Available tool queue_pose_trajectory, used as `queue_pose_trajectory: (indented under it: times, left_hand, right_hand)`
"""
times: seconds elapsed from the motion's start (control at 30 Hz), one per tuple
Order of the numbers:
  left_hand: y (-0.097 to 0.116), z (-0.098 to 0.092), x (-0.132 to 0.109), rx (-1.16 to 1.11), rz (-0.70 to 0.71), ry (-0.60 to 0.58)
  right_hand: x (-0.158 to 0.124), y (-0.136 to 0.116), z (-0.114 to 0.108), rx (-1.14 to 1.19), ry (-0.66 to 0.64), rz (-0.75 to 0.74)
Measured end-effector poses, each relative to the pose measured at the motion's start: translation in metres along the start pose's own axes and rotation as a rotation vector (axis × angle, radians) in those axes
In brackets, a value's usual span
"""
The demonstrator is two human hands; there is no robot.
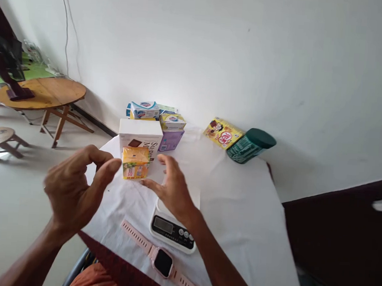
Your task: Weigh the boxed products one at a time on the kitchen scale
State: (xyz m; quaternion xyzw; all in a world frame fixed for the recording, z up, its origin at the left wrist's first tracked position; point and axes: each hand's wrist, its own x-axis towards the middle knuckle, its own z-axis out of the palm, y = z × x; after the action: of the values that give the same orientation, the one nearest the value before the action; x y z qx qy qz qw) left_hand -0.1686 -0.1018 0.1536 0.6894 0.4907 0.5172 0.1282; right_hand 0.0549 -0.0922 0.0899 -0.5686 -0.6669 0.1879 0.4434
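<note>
My left hand is at the left, nearest the left side of a small yellow-orange wrapped pack. Its fingers are bent, thumb and index curved around a gap with nothing seen between them. On the pack's other side is my right hand, thumb and fingers spread, the thumb tip close to the pack's lower right corner; contact cannot be made out. The pack stands in front of a white box with dark lettering. Below my right hand lies a white kitchen scale, its plate partly hidden by the hand.
A pink-strapped smartwatch lies at the front of the white-covered table. Behind the white box are several soap boxes and a purple box. A yellow box and a green canister stand by the wall.
</note>
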Motion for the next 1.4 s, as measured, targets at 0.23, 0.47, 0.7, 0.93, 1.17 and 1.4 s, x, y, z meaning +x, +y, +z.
queue_pose_trajectory:
  times: [0.23,0.47,0.7,0.93,1.17,1.4]
  left_hand:
    - [-0.088,0.068,-0.013,-0.126,-0.297,-0.246]
    - [-0.097,0.073,-0.024,-0.193,-0.298,-0.391]
    - [-0.107,0.069,-0.027,-0.199,-0.234,-0.400]
    - [-0.107,0.054,-0.028,-0.357,-0.280,-0.497]
    - [-0.088,0.068,-0.020,-0.560,-0.283,-0.609]
    - [-0.075,0.111,-0.015,-0.424,-0.161,-0.693]
  right_hand:
    - [0.011,0.007,0.039,0.098,-0.084,0.169]
    - [0.021,0.018,0.055,0.207,-0.076,0.211]
    - [0.021,0.023,0.046,0.247,-0.163,0.209]
    - [0.012,0.003,0.036,0.241,-0.177,0.178]
    - [-0.019,-0.030,-0.043,0.284,-0.013,0.249]
    - [-0.073,-0.006,-0.088,0.121,0.213,0.348]
